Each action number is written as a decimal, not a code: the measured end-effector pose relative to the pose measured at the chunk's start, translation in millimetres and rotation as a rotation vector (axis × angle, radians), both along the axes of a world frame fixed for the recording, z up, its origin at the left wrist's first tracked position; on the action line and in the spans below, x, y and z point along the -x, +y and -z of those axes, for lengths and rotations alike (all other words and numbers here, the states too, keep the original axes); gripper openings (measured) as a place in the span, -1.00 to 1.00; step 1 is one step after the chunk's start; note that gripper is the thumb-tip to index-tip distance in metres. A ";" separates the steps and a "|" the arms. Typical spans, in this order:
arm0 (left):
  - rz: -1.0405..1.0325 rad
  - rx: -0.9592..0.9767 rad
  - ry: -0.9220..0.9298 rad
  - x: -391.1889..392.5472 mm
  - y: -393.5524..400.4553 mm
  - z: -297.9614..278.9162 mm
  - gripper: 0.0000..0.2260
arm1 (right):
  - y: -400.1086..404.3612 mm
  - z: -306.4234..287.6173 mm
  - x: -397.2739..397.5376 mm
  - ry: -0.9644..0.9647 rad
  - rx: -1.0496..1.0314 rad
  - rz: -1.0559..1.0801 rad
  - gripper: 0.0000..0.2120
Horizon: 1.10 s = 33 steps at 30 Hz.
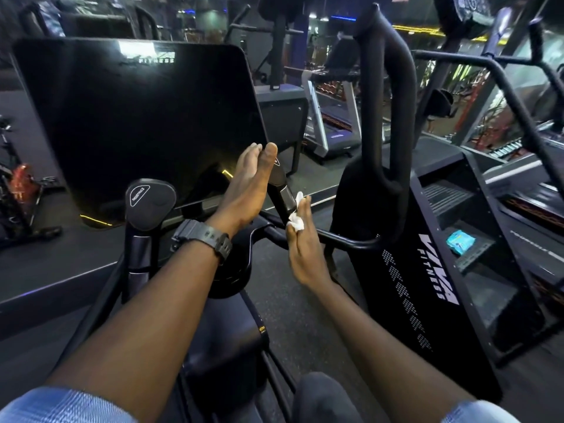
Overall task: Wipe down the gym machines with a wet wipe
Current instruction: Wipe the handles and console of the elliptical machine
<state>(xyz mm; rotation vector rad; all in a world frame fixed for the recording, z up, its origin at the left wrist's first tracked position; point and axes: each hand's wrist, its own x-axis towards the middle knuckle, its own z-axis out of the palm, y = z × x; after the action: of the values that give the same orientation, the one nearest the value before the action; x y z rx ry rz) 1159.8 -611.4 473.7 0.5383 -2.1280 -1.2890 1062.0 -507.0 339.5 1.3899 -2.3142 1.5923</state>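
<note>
A black exercise machine stands in front of me, with a big dark screen [137, 117] and a round resistance knob [149, 203]. My left hand [247, 187], a black watch on its wrist, lies flat with fingers together against the screen's lower right corner and the upright handlebar post [282, 193]. My right hand [300, 248] pinches a crumpled white wet wipe [296, 222] and presses it on that post, just where the side bar [341, 239] branches off.
A black stair-climber [427, 270] marked VIVA FITNESS stands close on the right, with a blue wipe packet [460, 241] on one step. Its thick padded handle [384, 102] rises beside the post. Treadmills [332, 117] stand behind, a red bike [21, 184] far left.
</note>
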 end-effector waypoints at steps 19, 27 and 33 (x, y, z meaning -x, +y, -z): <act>-0.130 0.154 0.139 5.1 1.9 23.3 -0.45 | -37.1 -50.1 22.0 0.029 0.081 -0.035 -0.46; -0.318 -0.236 0.377 28.8 43.4 53.8 -0.53 | -31.8 -20.0 23.3 0.006 0.046 0.189 -0.55; -0.282 -0.349 0.363 29.7 38.6 72.8 -0.77 | -32.9 -16.7 28.8 0.024 0.019 0.154 -0.59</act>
<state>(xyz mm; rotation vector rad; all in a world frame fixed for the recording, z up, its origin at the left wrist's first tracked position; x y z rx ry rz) 1130.1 -572.8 400.9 0.6626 -1.4842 -1.4717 1033.2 -539.9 356.2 1.1880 -2.3227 1.5408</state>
